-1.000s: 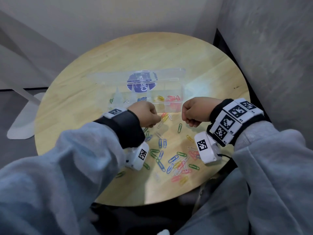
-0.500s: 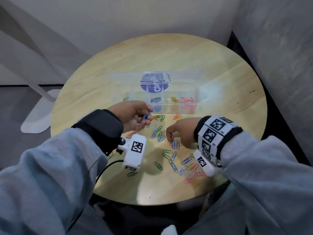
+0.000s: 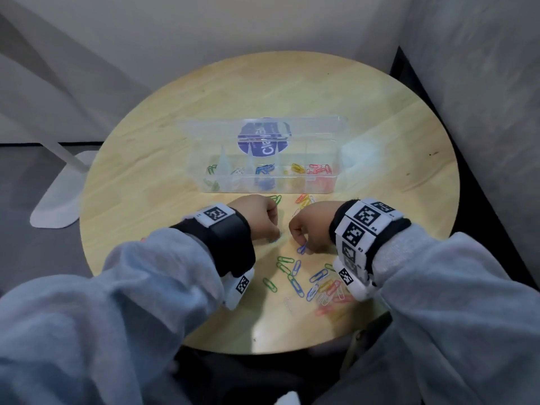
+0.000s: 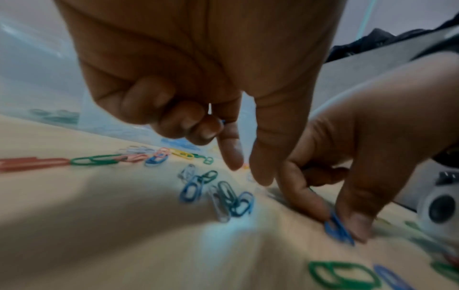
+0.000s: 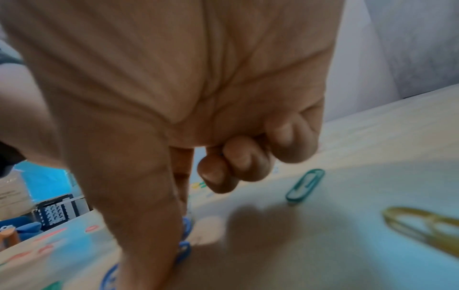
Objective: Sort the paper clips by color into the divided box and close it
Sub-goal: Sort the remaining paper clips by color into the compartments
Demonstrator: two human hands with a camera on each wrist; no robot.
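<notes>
Right now both hands sit low over the round wooden table, close together, just in front of the clear divided box. The right hand pinches a blue paper clip between thumb and forefinger, the clip tilted up with its lower end on the tabletop; its other fingers are curled into the palm. The left hand points its forefinger and thumb down toward a small cluster of clips; its remaining fingers are folded in with a sliver of blue showing among them, though I cannot tell what that is. The box stands open, its lid tipped back behind it, with green, pale, blue, yellow and red clips in separate compartments from left to right. Loose clips of mixed colors lie scattered on the table nearer the person.
</notes>
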